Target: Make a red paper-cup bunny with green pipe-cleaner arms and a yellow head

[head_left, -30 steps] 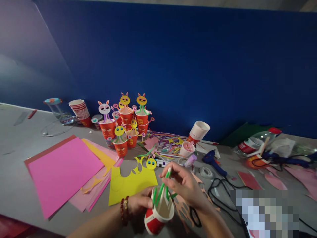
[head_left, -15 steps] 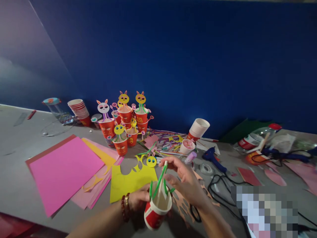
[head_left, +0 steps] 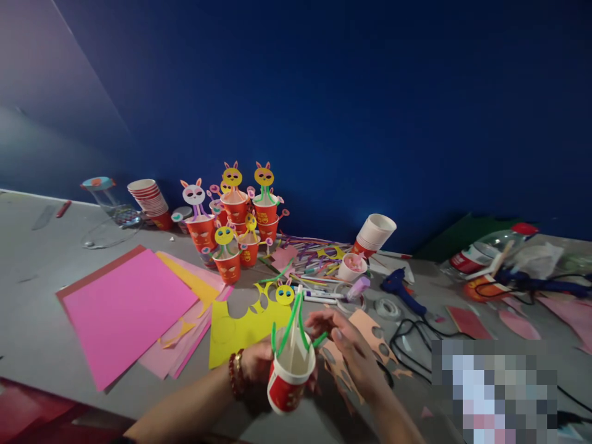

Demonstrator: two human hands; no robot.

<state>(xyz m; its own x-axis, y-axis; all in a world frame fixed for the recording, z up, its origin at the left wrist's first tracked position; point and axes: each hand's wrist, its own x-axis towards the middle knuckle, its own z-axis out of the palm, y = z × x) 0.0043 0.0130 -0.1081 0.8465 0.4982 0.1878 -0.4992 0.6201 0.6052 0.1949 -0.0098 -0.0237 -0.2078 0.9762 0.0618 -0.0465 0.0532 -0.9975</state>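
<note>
At the lower middle of the frame, the left hand [head_left: 258, 364] was wrapped around a red-and-white paper cup [head_left: 287, 396], tilted with its mouth toward the camera. Green fuzzy stems [head_left: 292, 317] rose from it, two leaning together at a pale tip [head_left: 300, 288] and two sticking out past the rim. The right hand [head_left: 349, 348] was half curled and seemed to hold nothing, just right of the cup; whether it touched the nearest stem could not be told. That stem looked the likeliest to suffer, since a careless brush of those fingers could bend it or pull it loose. A hard squeeze by the left hand might buckle the thin cup wall and skew the stems. Just above the tip in the frame lay a yellow rabbit face [head_left: 285, 295]; a low forward swing of the cup could knock it aside.
</note>
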